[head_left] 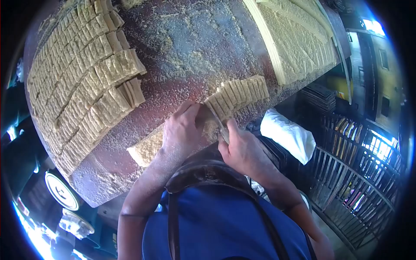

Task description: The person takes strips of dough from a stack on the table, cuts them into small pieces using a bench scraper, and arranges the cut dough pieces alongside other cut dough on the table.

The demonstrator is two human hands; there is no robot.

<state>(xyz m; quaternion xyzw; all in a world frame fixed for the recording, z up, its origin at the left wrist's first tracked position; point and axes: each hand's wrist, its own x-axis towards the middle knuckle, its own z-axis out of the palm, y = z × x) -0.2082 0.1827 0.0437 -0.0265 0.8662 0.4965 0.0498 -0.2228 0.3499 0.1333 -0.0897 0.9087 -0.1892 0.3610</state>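
Observation:
A strip of pale, layered dough (149, 148) runs across the table under my left hand (179, 130). The fingers of that hand are curled and pressed down on the strip beside the blade. My right hand (243, 149) is closed around the handle of a knife (215, 116), whose blade stands across the strip. Past the blade, the sliced dough (242, 94) lies as a row of thin slices leaning against each other. My left fingers partly hide the blade and the dough beneath them.
Many rows of cut dough pieces (82, 78) cover the table's left side. A folded stack of dough sheets (299, 39) lies at the far right. Loose crumbs dust the reddish table (151, 93). A white bag (288, 135) and metal railings (346, 173) are beyond the right edge.

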